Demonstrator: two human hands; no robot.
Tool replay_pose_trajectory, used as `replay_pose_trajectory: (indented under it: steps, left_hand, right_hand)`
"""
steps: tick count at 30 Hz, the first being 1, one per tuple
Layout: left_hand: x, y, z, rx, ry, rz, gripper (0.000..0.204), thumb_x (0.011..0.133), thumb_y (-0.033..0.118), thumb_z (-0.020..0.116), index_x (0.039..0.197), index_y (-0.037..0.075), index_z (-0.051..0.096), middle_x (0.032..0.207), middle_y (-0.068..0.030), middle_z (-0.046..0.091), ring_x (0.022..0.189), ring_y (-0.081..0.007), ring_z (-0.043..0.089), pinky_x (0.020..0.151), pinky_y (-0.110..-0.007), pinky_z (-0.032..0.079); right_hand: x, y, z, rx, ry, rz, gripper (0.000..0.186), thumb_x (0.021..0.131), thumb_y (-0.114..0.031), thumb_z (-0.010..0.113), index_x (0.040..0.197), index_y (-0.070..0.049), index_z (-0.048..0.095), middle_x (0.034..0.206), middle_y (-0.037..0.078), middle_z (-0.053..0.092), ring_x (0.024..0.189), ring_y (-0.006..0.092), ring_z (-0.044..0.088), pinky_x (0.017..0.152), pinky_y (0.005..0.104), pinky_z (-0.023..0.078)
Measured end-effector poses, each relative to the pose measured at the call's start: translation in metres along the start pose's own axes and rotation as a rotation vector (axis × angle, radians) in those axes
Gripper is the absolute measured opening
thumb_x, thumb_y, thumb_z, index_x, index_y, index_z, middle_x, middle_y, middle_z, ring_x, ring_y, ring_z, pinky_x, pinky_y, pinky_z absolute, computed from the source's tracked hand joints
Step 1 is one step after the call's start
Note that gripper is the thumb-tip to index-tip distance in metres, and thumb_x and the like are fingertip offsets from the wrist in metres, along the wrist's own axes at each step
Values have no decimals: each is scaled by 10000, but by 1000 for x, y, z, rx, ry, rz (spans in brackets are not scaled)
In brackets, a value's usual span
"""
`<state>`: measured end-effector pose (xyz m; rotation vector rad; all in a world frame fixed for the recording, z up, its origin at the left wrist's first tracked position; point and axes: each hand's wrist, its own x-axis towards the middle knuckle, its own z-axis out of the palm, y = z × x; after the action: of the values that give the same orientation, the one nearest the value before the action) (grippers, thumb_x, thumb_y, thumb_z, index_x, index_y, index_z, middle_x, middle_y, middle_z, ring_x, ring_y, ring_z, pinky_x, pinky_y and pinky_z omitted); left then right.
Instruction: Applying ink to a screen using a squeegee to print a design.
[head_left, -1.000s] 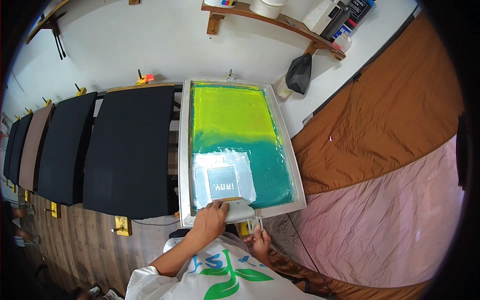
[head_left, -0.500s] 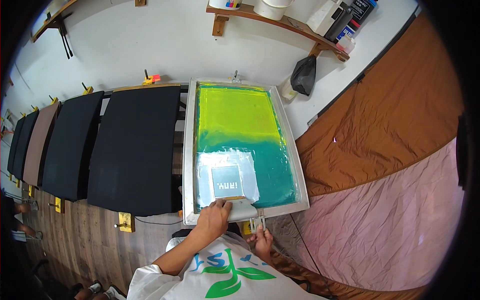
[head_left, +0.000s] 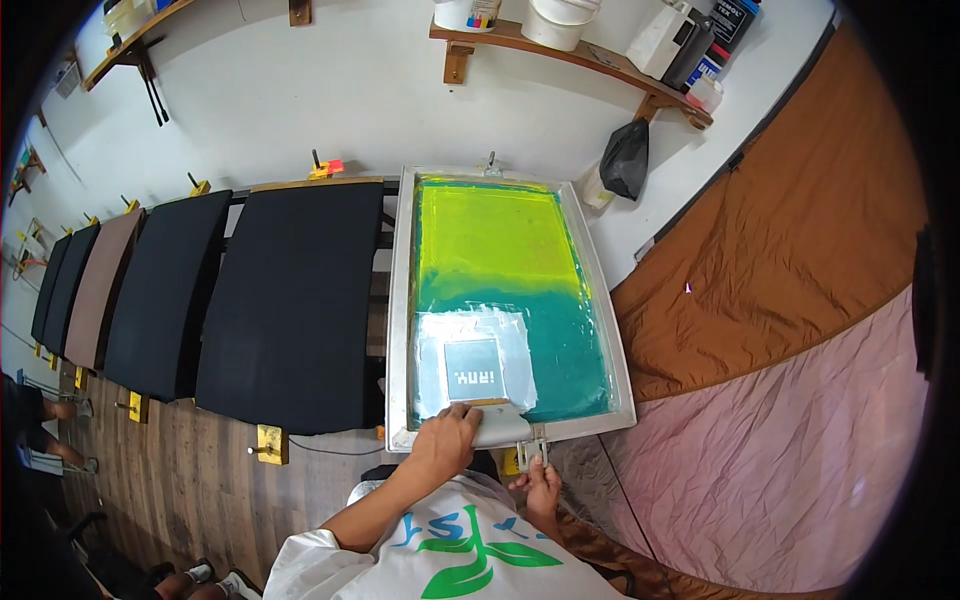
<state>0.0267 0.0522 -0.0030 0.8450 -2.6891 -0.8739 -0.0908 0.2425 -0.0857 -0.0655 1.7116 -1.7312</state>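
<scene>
Near the lower middle of the head view, the left hand [head_left: 447, 432] lies on the squeegee [head_left: 492, 424] at the near edge of the printing screen [head_left: 510, 300]. Its grip is closed over the top of the squeegee's handle, fingers curled down, which presses the blade against the mesh just below the pale stencil patch [head_left: 472, 365]. The right hand [head_left: 541, 487] sits lower, its grip pinched together on the small metal bracket [head_left: 533, 448] sticking out from the frame's near rail, which seems to steady the screen. The screen lies flat over one pallet at the right end of the row, yellow ink at the far half, teal nearer. Black garments [head_left: 295, 305] cover the pallets to the left along the bench. Brown cloth [head_left: 790, 230] lies to the right.
</scene>
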Motion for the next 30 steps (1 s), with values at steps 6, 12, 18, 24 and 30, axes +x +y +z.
replay_pose_trajectory:
  steps: [6,12,18,24,30]
  left_hand:
    - [-1,1,-2,1,-4,-15,459,711,0,654,1168,21,621,1189,-196,643,999,-370,669,824,-435,562]
    - [-3,-1,1,12,7,-18,463,706,0,659,1168,25,624,1198,-199,640,1008,-370,668,827,-432,563]
    - [-3,2,1,-7,-1,-37,470,702,4,665,1169,37,627,1201,-196,639,1020,-367,664,832,-430,561]
    - [-2,2,-3,7,-8,-26,469,690,6,671,1155,44,631,1155,-173,657,998,-358,668,831,-417,560]
    - [-2,0,1,23,11,-16,466,680,24,702,1140,50,634,1126,-162,664,968,-342,678,812,-413,563]
  right_hand:
    - [0,2,-1,-45,-10,-9,358,1019,-379,536,862,-58,565,612,36,542,521,138,556,518,294,509]
    - [3,4,-2,-75,-26,-22,349,1017,-379,541,874,-63,571,621,29,529,526,124,539,522,301,520]
    - [2,-1,-1,-41,-10,2,357,1022,-365,537,838,-59,548,629,27,513,544,125,519,530,311,515]
    - [3,-2,-6,-70,-69,-23,344,1016,-381,541,869,-71,559,649,18,531,550,118,546,542,306,536]
    - [3,2,-6,-59,-65,5,374,1015,-396,543,831,-72,534,623,35,545,555,157,591,572,295,498]
